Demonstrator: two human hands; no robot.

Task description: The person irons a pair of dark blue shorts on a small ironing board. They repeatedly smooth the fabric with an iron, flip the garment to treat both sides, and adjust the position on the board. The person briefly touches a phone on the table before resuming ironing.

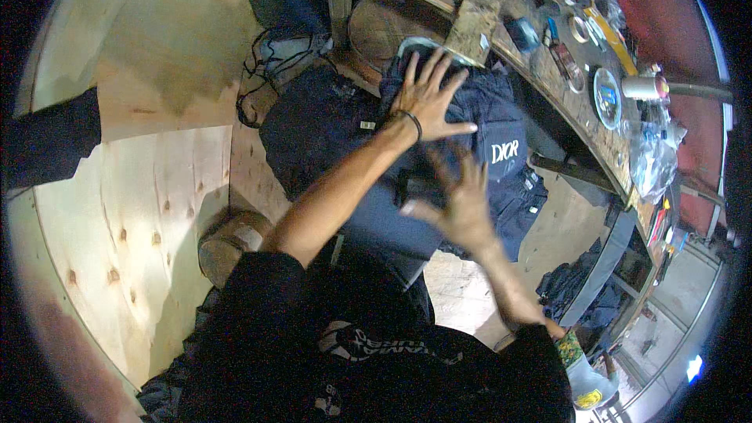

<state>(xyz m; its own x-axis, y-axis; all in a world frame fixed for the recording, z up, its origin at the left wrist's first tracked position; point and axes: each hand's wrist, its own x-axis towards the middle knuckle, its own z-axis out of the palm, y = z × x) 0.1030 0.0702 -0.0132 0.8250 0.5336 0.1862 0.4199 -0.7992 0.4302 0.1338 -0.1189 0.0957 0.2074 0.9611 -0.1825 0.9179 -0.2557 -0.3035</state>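
Note:
My left hand [432, 100], a dark band at its wrist, is spread wide over a dark navy garment [507, 113] with white lettering on its front. Its fingers look flat against the cloth, near the end of a narrow wooden board [472, 27]. My right hand [466, 207] is blurred by motion, lower down over the same dark cloth, with its fingers apart and nothing in them. Whether it touches the cloth I cannot tell. More dark garments [301, 137] with small white labels lie heaped to the left of my hands.
A cluttered wooden workbench [560, 98] runs along the right, bearing a thread cone [644, 88], a round dish [606, 98] and tape rolls. Plywood panels [149, 196] stand at left, with a round wooden piece [231, 247] beside them. Dark cloth [576, 286] lies under the bench.

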